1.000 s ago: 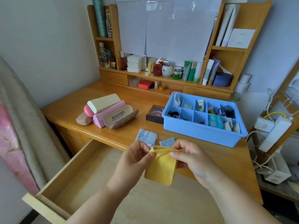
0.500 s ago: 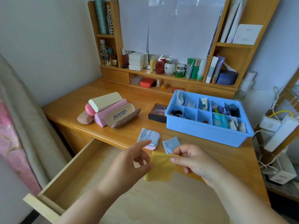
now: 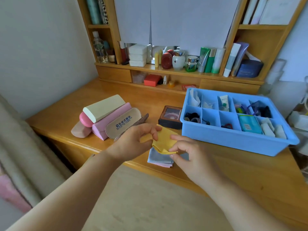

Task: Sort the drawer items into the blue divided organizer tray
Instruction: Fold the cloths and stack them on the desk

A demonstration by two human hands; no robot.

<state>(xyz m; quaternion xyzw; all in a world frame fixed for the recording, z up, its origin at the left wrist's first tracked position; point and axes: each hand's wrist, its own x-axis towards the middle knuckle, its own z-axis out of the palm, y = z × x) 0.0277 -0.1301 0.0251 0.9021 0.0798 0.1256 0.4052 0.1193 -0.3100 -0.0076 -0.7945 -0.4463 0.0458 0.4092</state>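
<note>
A small folded yellow cloth hangs between both hands above the desk's front edge. My left hand pinches its left side and my right hand pinches its right lower corner. Under them a pale blue cloth lies on a pink one on the desk. The blue divided organizer tray stands to the right, its compartments holding hair ties, a small tube, a blue packet and white pieces. The open drawer is below my arms.
Several glasses cases are stacked on the desk at left. A small dark box sits just left of the tray. Shelves at the back hold bottles, jars and tubes. A chair back with a pink cushion is at far left.
Both hands have carried the yellow cloth up and forward from over the drawer to above the cloths on the desk. The cloth is folded smaller now, and the view has moved closer.
</note>
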